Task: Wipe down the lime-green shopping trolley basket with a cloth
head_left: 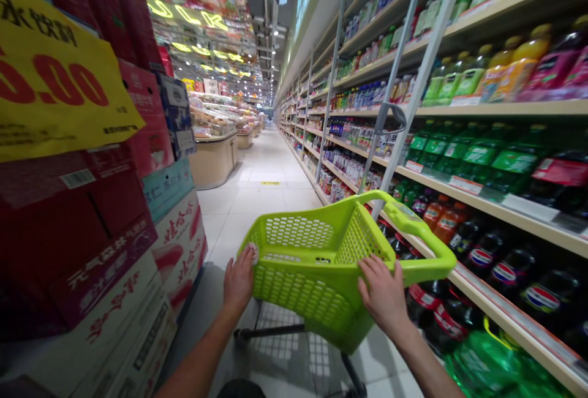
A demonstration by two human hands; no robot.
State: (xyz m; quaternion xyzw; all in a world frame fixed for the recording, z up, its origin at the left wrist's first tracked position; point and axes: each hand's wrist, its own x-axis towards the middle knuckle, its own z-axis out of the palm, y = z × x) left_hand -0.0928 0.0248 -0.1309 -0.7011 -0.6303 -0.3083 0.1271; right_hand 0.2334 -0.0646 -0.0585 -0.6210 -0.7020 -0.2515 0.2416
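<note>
A lime-green plastic shopping basket [316,245] sits tilted on a wheeled frame in a supermarket aisle, and nothing shows inside it. My left hand [239,278] grips the basket's near left corner, fingers curled over the rim. My right hand [383,294] holds the near right rim, fingers wrapped over the edge beside the green handle [420,232].
Stacked red and white cartons [114,251] with a yellow price sign [55,73] rise close on the left. Shelves of soft-drink bottles [496,202] line the right. The tiled aisle floor [261,183] runs ahead between them, with a display counter [214,156] further on the left.
</note>
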